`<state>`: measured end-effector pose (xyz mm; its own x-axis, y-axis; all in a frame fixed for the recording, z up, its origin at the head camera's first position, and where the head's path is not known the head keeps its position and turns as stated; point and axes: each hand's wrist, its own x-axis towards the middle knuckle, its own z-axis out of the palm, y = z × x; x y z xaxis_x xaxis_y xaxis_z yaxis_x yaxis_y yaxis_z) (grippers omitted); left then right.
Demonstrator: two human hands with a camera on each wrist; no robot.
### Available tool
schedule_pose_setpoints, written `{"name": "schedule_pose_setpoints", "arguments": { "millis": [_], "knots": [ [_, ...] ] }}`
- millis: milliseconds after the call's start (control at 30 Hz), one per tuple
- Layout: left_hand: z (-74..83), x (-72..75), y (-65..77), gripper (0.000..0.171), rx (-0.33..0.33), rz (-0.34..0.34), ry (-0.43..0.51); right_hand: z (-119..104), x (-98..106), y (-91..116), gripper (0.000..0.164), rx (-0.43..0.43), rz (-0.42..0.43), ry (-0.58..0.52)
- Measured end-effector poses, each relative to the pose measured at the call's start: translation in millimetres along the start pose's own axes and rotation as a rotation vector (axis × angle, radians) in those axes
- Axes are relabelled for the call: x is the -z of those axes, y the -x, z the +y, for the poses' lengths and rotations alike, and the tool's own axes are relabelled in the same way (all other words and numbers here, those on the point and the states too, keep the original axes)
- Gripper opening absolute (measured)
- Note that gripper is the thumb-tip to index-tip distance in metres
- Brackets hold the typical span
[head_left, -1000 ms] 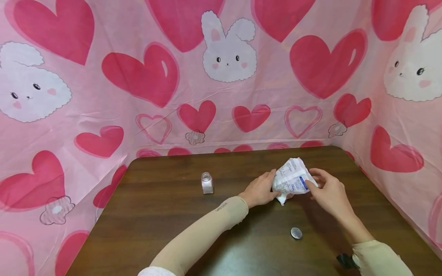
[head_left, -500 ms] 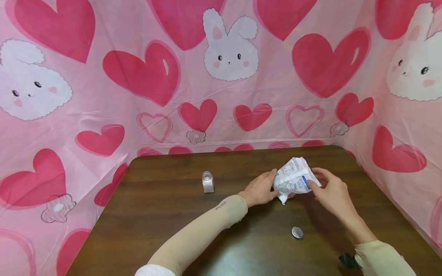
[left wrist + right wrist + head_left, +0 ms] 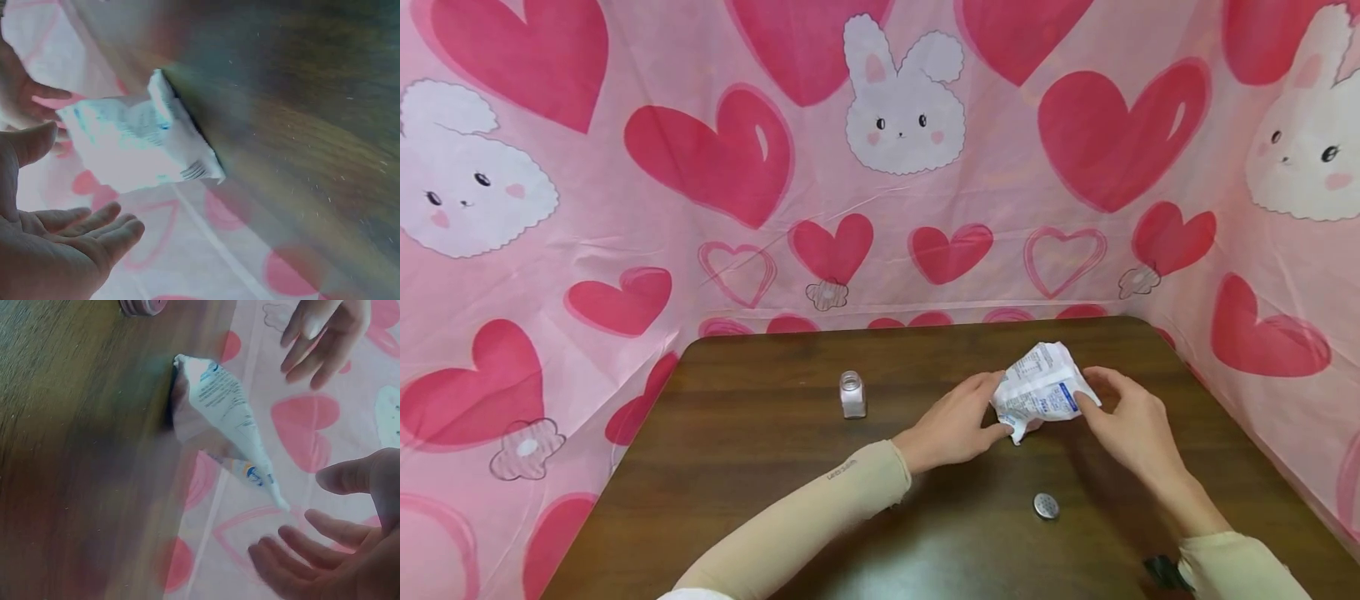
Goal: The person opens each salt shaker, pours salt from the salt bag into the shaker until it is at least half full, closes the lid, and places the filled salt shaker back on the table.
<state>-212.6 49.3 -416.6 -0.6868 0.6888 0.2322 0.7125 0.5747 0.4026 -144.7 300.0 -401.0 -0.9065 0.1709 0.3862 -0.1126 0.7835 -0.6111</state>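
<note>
A crumpled white packet (image 3: pixel 1041 387) with printed text and a blue patch stands on the table in the head view, at the right. My left hand (image 3: pixel 955 425) is at its left side, fingers spread and relaxed. In the left wrist view a gap shows between the left hand's fingertips (image 3: pixel 131 228) and the packet (image 3: pixel 134 144). On the packet's other side is my right hand (image 3: pixel 1131 421), thumb near its corner. The right wrist view shows the right hand (image 3: pixel 344 544) with fingers loosely bent, apart from the packet's pointed end (image 3: pixel 278 500).
A small clear jar (image 3: pixel 853 396) without a lid, holding white contents, stands left of the hands. A round metal lid with holes (image 3: pixel 1046 506) lies nearer the front of the brown table (image 3: pixel 760 467). Pink heart-and-rabbit cloth (image 3: pixel 752 275) hangs behind and at both sides.
Both hands have let go of the packet and drawn slightly outward, the left to the left and the right to the right. The packet stays almost in place.
</note>
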Motion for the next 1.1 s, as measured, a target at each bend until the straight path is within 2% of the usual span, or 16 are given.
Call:
{"name": "schedule_pose_setpoints", "arguments": {
  "millis": [133, 367, 467, 633, 767, 933, 1100],
  "knots": [
    [-2.2, 15.4, 25.9, 0.073, -0.023, 0.002, 0.016, -6, 1, 2, 0.040, 0.016, 0.010, 0.001],
    [-18.1, 34.7, 69.9, 0.058, -0.004, 0.021, 0.015, -20, -4, 9, 0.034, 0.147, 0.105, -0.034],
    [-25.0, 40.7, 86.6, 0.054, 0.018, 0.042, 0.024, -25, -7, 14, 0.032, 0.156, 0.104, -0.032],
    [-34.5, 51.4, 110.7, 0.050, 0.091, 0.092, 0.062, -30, -13, 25, 0.032, 0.146, 0.075, -0.014],
    [-39.1, 57.4, 123.8, 0.046, 0.136, 0.136, 0.119, -32, -16, 32, 0.029, 0.149, 0.027, 0.013],
    [-42.4, 59.2, 132.3, 0.042, 0.160, 0.150, 0.191, -32, -22, 39, 0.024, 0.182, -0.043, 0.030],
    [-45.9, 58.2, 141.1, 0.037, 0.200, 0.179, 0.194, -32, -27, 46, 0.024, 0.189, -0.114, 0.029]
  ]
}}
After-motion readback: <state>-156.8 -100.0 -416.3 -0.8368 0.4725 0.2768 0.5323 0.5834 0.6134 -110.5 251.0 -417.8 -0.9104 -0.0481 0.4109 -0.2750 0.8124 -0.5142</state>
